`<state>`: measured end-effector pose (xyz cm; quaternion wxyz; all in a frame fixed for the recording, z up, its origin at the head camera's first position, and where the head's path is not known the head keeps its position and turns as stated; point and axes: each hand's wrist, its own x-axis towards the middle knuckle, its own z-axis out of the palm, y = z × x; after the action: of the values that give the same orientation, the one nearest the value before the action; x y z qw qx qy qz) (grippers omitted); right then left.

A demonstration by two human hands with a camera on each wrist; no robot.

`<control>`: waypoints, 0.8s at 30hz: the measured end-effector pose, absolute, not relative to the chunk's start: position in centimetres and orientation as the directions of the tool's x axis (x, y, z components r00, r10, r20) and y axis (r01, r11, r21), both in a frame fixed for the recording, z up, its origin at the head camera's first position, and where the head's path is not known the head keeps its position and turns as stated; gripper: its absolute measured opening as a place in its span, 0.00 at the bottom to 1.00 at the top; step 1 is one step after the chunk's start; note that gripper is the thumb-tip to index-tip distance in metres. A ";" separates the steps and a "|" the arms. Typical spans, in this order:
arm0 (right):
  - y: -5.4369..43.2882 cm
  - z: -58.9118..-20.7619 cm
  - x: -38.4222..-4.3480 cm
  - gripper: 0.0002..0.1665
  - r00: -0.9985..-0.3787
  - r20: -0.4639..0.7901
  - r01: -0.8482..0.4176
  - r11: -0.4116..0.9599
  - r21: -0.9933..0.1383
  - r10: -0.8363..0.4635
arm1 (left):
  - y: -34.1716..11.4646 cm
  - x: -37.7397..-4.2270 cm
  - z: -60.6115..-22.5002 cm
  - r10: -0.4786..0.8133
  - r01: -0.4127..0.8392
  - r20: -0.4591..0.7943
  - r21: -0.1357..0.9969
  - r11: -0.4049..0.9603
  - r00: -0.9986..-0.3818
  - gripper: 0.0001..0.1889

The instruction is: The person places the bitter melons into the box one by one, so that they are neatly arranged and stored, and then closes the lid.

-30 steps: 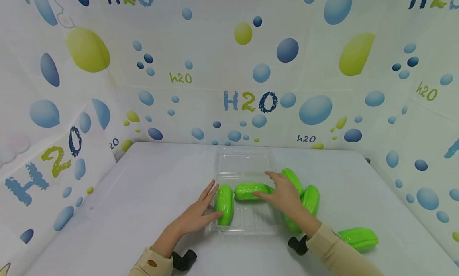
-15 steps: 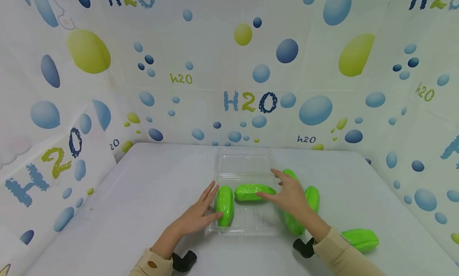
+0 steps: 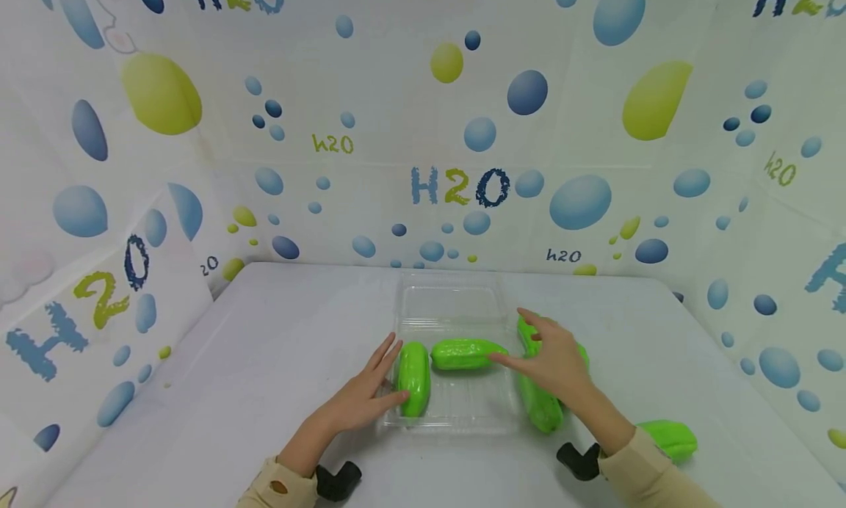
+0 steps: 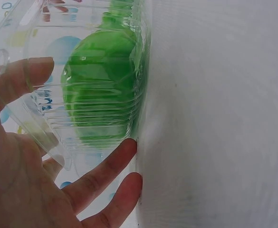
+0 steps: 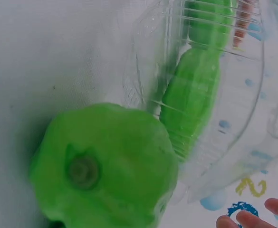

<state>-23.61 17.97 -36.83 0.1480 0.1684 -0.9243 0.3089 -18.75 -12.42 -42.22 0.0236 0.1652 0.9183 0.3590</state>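
Two glossy green vegetables lie in an open clear container, lower centre of the head view, one lengthwise, one crosswise. The left hand and right hand flank them, fingers apart. The backdrop above reads "H2O" and "h2O". Only the right wrist view shows a loose vegetable's round stem.

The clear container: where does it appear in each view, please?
Head: clear container below centre, between left hand and right hand.
Left wrist: clear container at upper left.
Right wrist: clear container at upper right.
Shared landmark: green vegetables inside it.
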 end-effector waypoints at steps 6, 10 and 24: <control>19.2 -36.8 -23.2 0.50 -0.888 0.406 -0.414 0.760 -0.500 -0.217 | -12.4 -18.8 -42.5 0.317 0.281 0.071 0.668 0.689 -0.946 0.41; 20.2 -36.9 -23.2 0.50 -0.886 0.415 -0.409 0.767 -0.493 -0.206 | -12.4 -18.8 -42.5 0.322 0.283 0.069 0.669 0.687 -0.944 0.41; 22.1 -36.6 -22.7 0.51 -0.879 0.447 -0.389 0.792 -0.470 -0.166 | -12.5 -18.8 -42.2 0.339 0.299 0.076 0.673 0.676 -0.938 0.41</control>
<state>-22.73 22.14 -36.56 0.1950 0.1499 -0.9263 0.2853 -18.83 -12.48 -42.16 0.0278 0.1742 0.9151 0.3627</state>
